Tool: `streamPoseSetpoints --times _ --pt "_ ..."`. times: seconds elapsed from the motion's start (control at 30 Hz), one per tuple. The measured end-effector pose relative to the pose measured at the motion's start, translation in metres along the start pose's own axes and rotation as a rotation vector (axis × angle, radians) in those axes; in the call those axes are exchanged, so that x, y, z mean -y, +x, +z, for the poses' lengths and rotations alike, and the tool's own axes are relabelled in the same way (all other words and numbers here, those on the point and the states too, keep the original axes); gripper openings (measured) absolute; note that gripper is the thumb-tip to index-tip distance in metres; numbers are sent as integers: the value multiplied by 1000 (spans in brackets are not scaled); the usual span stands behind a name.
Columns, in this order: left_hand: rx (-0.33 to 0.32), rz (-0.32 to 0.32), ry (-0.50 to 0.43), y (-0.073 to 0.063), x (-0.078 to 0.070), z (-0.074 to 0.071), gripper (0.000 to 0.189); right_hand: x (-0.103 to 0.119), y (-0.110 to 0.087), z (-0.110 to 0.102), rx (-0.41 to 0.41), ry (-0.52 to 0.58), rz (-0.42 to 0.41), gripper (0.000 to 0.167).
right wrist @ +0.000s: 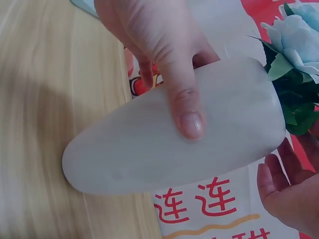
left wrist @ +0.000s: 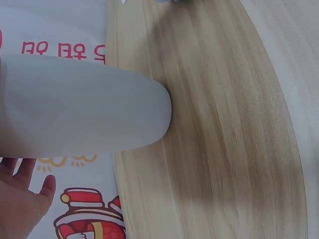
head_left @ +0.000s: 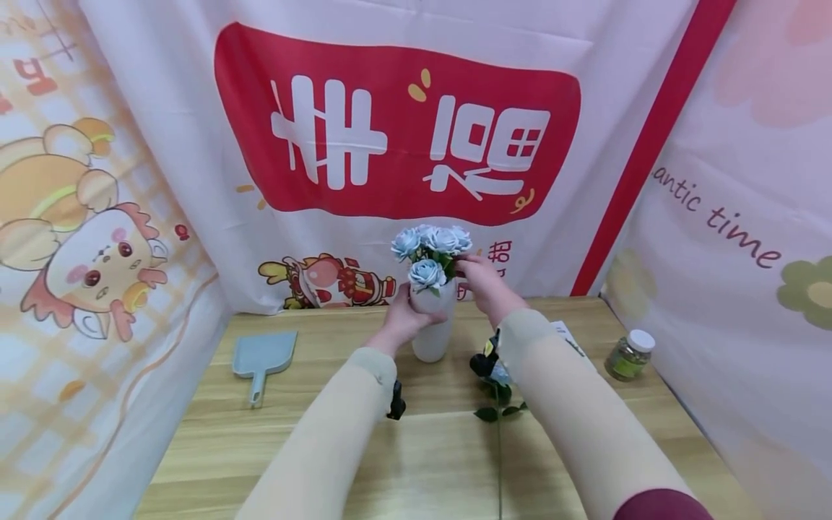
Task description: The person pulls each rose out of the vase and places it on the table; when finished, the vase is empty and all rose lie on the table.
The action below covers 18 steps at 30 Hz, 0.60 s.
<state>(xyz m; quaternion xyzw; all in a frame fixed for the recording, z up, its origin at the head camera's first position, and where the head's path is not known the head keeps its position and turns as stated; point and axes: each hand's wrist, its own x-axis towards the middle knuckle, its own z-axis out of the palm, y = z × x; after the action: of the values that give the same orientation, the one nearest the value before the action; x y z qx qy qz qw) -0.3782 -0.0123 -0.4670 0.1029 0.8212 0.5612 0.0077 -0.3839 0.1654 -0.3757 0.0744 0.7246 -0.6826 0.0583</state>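
Note:
A tall white vase (head_left: pixel 432 338) stands upright on the wooden table and holds several light blue artificial roses (head_left: pixel 427 274) with green leaves. My left hand (head_left: pixel 406 318) grips the vase from the left, its thumb across the front in the right wrist view. At the right of the rim, my right hand (head_left: pixel 481 278) reaches in among the roses and leaves (right wrist: pixel 294 109). Some of its fingers (right wrist: pixel 271 181) bend loosely beside the vase rim; the fingertips are partly hidden, and I cannot tell whether they pinch a stem.
Another blue rose (head_left: pixel 500 374) lies on the table under my right forearm, its long stem (head_left: pixel 499 455) pointing toward me. A light blue dustpan (head_left: pixel 263 354) lies at the left. On the right are a lidded jar (head_left: pixel 629 355) and a white paper (head_left: pixel 564 332). Printed cloth (head_left: pixel 390 130) hangs behind.

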Motion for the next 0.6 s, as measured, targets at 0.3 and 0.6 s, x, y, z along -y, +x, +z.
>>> streamPoseSetpoints --times 0.3,0.6 --pt "-12 -5 5 1 3 5 103 9 -17 -1 -145 -7 -157 38" --pt "-9 5 8 3 8 6 103 40 -45 -16 -211 93 -323 37"
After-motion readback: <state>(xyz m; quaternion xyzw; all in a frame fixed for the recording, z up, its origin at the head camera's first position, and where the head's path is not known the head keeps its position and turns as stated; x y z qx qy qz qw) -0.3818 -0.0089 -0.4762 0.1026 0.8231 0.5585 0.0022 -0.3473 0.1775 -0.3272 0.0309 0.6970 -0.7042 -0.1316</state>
